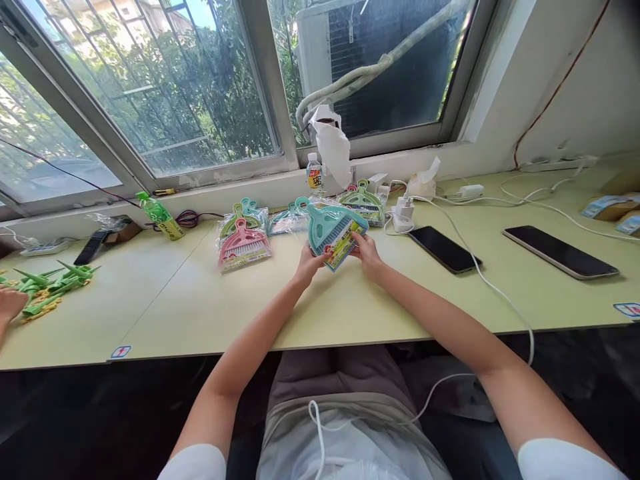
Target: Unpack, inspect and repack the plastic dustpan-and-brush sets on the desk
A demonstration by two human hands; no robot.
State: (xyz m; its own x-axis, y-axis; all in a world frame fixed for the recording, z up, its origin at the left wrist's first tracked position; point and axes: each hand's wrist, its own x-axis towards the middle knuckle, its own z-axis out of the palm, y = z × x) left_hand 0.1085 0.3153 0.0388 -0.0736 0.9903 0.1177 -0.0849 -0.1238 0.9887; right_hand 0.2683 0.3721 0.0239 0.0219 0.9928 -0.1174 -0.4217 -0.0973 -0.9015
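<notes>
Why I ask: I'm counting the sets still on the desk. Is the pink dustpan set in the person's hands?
No, the pink dustpan set lies on the table, while both hands hold the teal dustpan set.

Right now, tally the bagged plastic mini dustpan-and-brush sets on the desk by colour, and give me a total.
Teal dustpan-and-brush set, held by the left hand and right hand: 1
Teal set in clear bag lying behind it: 1
Pink set in clear bag: 1
Green sets in clear bags: 2
Total: 5
</notes>
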